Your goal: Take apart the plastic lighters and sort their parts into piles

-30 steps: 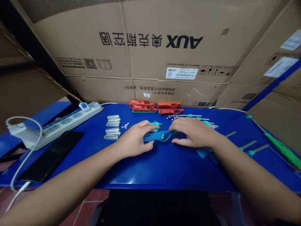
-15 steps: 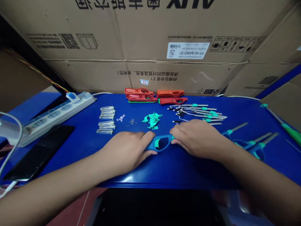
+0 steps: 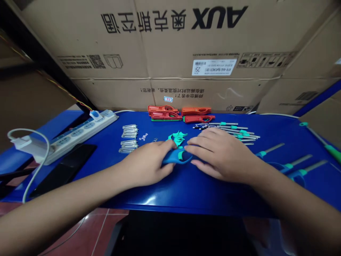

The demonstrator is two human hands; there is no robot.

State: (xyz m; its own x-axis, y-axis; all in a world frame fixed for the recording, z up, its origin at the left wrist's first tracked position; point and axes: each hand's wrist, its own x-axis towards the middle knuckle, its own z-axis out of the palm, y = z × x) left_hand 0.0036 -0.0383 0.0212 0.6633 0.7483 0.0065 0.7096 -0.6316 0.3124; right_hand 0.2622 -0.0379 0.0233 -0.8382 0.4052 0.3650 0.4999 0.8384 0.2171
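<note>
Right hand [image 3: 223, 154] closer to left hand [image 3: 146, 161], blue handle [image 3: 174, 156] between.

Half a second ago my right hand [image 3: 222, 154] was pinched at the right end of the blue handle [image 3: 173, 156]; now its thumb stands apart from the fingers, which reach further left and hide the green tip. In my left hand [image 3: 145, 165] the handle lies more level, its opening looking narrower. My left fingers now partly cover the small pins [image 3: 155, 140], and the big AUX lettering [image 3: 218, 17] is back in full view.
</note>
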